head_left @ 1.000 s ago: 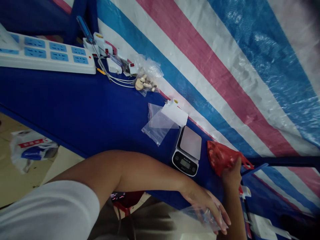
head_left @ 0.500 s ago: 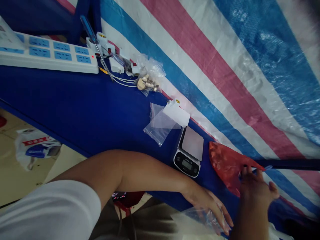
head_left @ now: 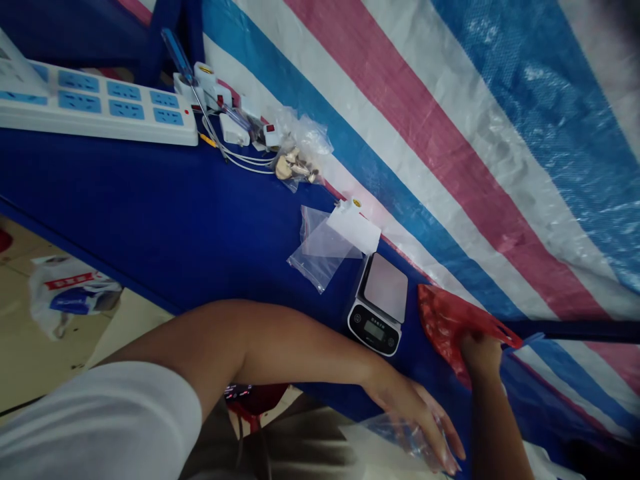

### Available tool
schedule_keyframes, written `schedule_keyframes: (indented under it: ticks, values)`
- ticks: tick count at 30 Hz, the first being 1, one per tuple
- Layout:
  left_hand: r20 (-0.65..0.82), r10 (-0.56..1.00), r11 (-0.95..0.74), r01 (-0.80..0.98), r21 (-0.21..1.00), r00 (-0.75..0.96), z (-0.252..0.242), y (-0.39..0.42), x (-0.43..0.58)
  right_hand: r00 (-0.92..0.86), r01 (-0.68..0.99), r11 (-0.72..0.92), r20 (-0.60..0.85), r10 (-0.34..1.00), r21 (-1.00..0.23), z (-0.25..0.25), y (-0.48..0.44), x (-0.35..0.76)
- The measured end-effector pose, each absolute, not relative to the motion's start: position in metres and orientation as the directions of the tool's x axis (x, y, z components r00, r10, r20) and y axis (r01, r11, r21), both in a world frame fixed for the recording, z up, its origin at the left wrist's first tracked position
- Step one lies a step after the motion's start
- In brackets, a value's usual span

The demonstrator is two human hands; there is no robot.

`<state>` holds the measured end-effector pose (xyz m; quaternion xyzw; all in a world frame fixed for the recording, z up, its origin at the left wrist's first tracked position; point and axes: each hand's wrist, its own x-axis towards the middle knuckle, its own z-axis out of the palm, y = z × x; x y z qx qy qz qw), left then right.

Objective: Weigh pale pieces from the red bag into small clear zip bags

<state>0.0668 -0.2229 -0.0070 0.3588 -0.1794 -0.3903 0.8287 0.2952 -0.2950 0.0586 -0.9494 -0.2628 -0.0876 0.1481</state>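
Note:
My left arm reaches across from the lower left. At its end, my left hand (head_left: 425,420) holds a clear plastic bag (head_left: 395,437) at the table's near edge, fingers bent over the film. My right hand (head_left: 481,353) has gone into the mouth of a red plastic bag (head_left: 443,320), so its fingers are hidden. What the red bag contains cannot be made out. Between the bag and my left forearm sits a small digital kitchen scale (head_left: 379,305) with its pan bare. Beside the scale lie flat clear zip bags (head_left: 320,257) and a white card (head_left: 355,227).
A long white power strip (head_left: 100,107) lies at the far left. Near it are a blue-handled screwdriver (head_left: 177,57), white plugs and cables, and a clear bag of brass-coloured parts (head_left: 295,165). Striped sheeting (head_left: 400,113) walls the back. A white carrier bag (head_left: 73,293) rests on the floor.
My right hand has moved from the red bag's outer edge into its opening, and its fingers have gone out of sight. My left hand has stayed nearly still with the clear bag.

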Motion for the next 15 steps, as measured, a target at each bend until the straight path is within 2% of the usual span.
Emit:
schedule_keyframes:
  ticks: [3, 7, 15]
  values:
    - [0.028, -0.771, 0.448, 0.510, 0.734, 0.636, -0.010, -0.225, 0.068, 0.807, 0.590, -0.794, 0.141, 0.574, -0.146, 0.061, -0.295, 0.296]
    - [0.012, -0.771, 0.448, 0.529, 0.720, 0.637, -0.007, -0.222, 0.067, 0.684, 0.724, -0.677, 0.017, 0.729, -0.131, 0.048, -0.292, 0.291]
    - [0.003, -0.769, 0.443, 0.530, 0.723, 0.639, -0.009, -0.223, 0.067, 0.586, 0.810, -0.585, 0.070, 0.807, -0.040, 0.026, -0.277, 0.239]
